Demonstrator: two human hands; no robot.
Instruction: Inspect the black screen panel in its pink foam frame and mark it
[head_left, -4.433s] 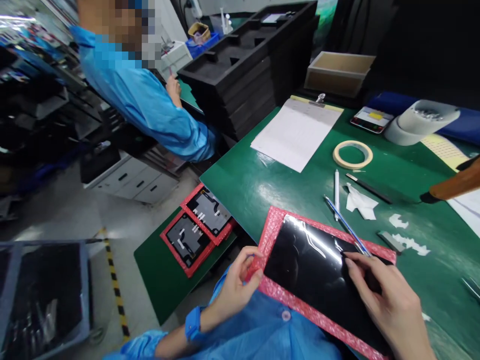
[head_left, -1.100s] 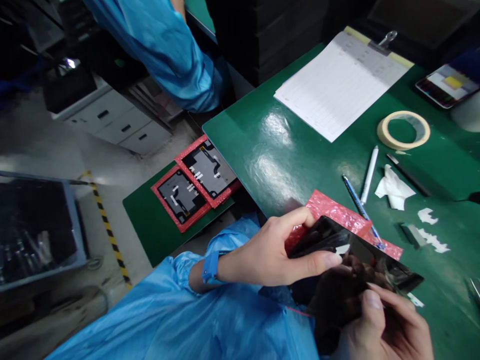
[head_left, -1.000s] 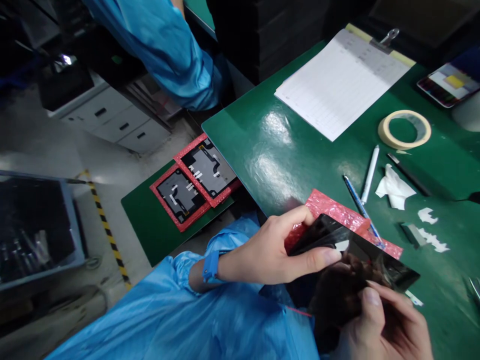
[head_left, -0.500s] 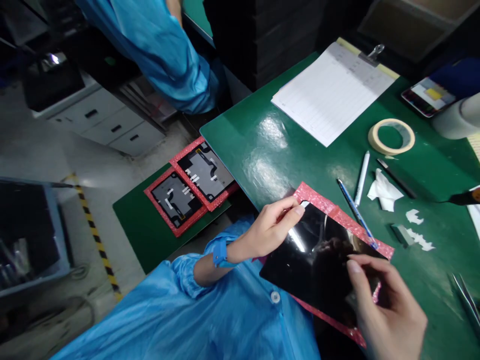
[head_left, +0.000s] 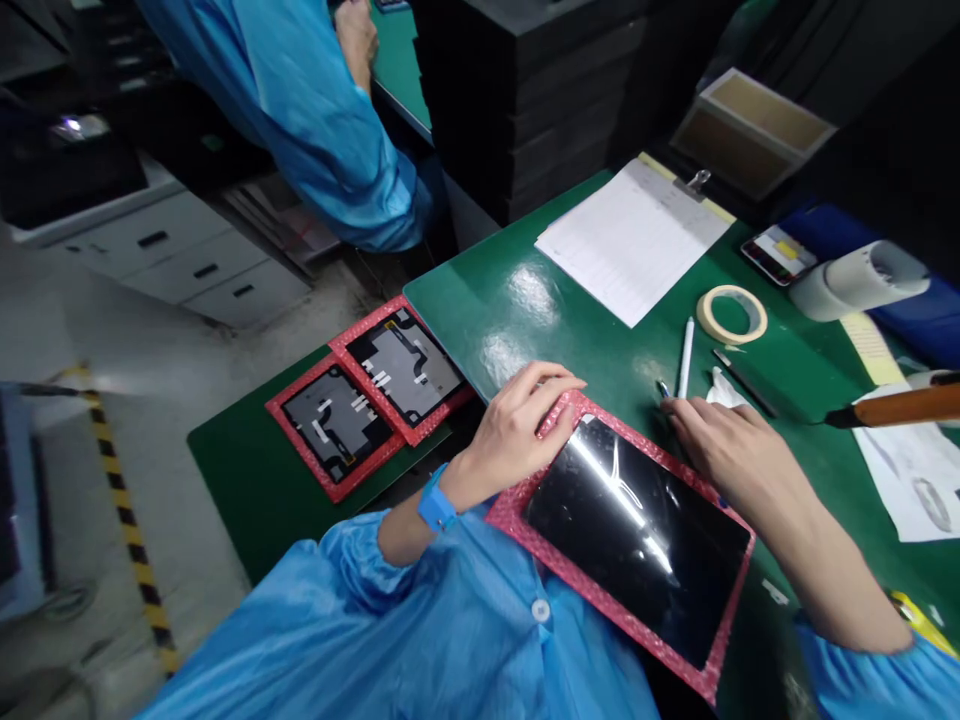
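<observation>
Your left hand (head_left: 517, 425) rests open-fingered on the far-left corner of the pink bubble-wrap sheet (head_left: 525, 505) under the glossy black rectangular panel (head_left: 637, 535) at the green desk's (head_left: 510, 300) near edge. Your right hand (head_left: 724, 450), its grip unclear, lies over a blue pen (head_left: 663, 388).

The green bench (head_left: 525, 300) carries a clipboard with white paper (head_left: 634, 240), a beige tape roll (head_left: 732, 314) and a white pen (head_left: 685, 344). Two red-framed panels (head_left: 371, 390) lie on a lower green shelf (head_left: 247, 480). Stacked black foam trays (head_left: 525, 90) stand behind
</observation>
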